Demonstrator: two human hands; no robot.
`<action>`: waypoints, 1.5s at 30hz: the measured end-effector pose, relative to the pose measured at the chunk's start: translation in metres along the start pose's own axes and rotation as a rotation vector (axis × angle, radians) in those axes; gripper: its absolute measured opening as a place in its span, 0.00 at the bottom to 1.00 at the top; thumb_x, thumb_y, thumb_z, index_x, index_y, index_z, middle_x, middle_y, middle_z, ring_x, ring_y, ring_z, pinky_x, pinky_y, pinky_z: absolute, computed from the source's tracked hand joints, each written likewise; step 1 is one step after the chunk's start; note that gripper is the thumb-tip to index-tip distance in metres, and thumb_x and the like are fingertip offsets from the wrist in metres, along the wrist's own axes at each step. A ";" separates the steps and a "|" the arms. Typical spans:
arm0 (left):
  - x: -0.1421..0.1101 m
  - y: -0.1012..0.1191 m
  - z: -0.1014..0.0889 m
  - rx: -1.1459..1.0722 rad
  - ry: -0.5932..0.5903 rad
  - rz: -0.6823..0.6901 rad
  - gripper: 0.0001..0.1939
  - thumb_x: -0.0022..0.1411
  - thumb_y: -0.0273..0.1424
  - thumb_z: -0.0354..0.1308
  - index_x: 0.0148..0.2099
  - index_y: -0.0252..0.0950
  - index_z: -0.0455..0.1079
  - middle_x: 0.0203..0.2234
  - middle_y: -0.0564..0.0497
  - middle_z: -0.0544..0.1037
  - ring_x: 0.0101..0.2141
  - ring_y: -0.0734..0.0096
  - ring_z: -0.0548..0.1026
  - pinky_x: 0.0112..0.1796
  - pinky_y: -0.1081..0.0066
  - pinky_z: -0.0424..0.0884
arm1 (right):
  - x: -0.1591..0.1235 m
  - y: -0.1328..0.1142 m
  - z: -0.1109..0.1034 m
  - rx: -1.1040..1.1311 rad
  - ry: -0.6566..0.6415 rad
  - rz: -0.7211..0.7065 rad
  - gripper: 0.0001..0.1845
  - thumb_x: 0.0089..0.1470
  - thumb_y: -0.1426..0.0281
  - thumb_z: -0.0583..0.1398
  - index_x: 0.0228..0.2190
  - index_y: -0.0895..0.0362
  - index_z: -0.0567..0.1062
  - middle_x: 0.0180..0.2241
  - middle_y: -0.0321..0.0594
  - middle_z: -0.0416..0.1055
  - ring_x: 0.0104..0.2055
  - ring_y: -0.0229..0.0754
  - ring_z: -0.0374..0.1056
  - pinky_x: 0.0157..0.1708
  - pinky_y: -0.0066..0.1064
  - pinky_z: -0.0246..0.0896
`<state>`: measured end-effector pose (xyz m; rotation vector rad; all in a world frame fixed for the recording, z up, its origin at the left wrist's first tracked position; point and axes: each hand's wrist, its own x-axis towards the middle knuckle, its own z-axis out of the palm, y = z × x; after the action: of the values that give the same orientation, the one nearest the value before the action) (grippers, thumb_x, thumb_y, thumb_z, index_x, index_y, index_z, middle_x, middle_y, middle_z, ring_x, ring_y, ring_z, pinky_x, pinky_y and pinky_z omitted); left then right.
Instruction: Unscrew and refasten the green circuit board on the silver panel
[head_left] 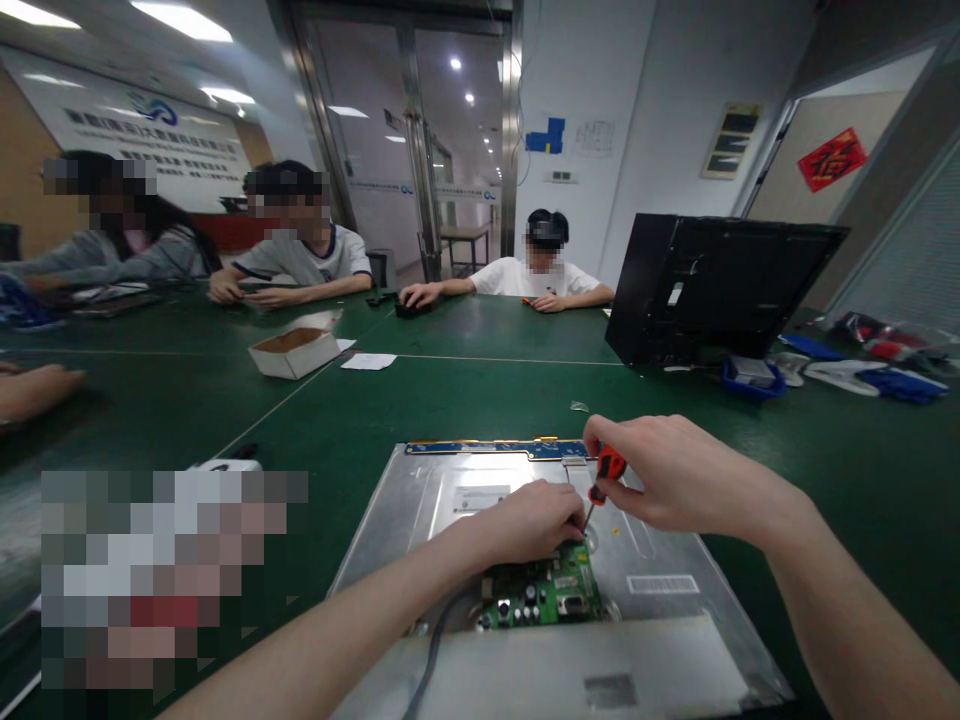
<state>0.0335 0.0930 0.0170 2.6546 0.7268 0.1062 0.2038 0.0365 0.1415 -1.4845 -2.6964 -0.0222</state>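
My right hand (pixel 660 470) grips a screwdriver (pixel 609 468) with a red and black handle, its shaft slanting down to the left. The tip meets the upper right corner of a green circuit board (pixel 577 580). Close beside that tip, my left hand (pixel 544 515) has its fingers bent together over the board's upper edge; what they pinch, if anything, is hidden. The board lies on the metal back of a flat display panel (pixel 652 560). A blue circuit strip (pixel 495 451) runs along the panel's far edge, and a dark cable (pixel 435 650) leads off the board.
A black monitor (pixel 720 290) stands at the right, near a blue tray (pixel 754 378) and gloves (pixel 892 380). An open white box (pixel 294 352) and paper (pixel 369 361) lie on the green table (pixel 480 395). Several people sit across and at the left.
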 end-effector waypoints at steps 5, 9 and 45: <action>-0.001 0.001 0.000 0.002 0.006 0.005 0.03 0.62 0.27 0.58 0.36 0.36 0.74 0.32 0.50 0.77 0.33 0.65 0.75 0.36 0.71 0.67 | 0.001 0.002 0.000 -0.031 -0.011 0.017 0.08 0.58 0.60 0.57 0.34 0.52 0.69 0.27 0.36 0.73 0.28 0.42 0.68 0.24 0.30 0.45; -0.001 0.004 -0.001 0.011 0.022 -0.002 0.03 0.62 0.28 0.59 0.35 0.36 0.74 0.31 0.50 0.77 0.32 0.65 0.75 0.36 0.71 0.68 | 0.002 0.002 0.000 -0.022 -0.013 0.022 0.05 0.58 0.65 0.56 0.33 0.52 0.69 0.27 0.35 0.73 0.28 0.41 0.67 0.25 0.30 0.46; -0.005 0.007 -0.008 0.083 0.010 0.057 0.02 0.61 0.25 0.58 0.37 0.36 0.71 0.33 0.50 0.75 0.34 0.64 0.75 0.34 0.71 0.67 | 0.002 0.002 -0.004 0.004 -0.002 -0.012 0.04 0.56 0.68 0.57 0.35 0.53 0.68 0.29 0.35 0.74 0.28 0.40 0.67 0.25 0.29 0.47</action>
<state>0.0315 0.0876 0.0269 2.7567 0.6734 0.1074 0.2049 0.0391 0.1458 -1.4684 -2.7053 -0.0154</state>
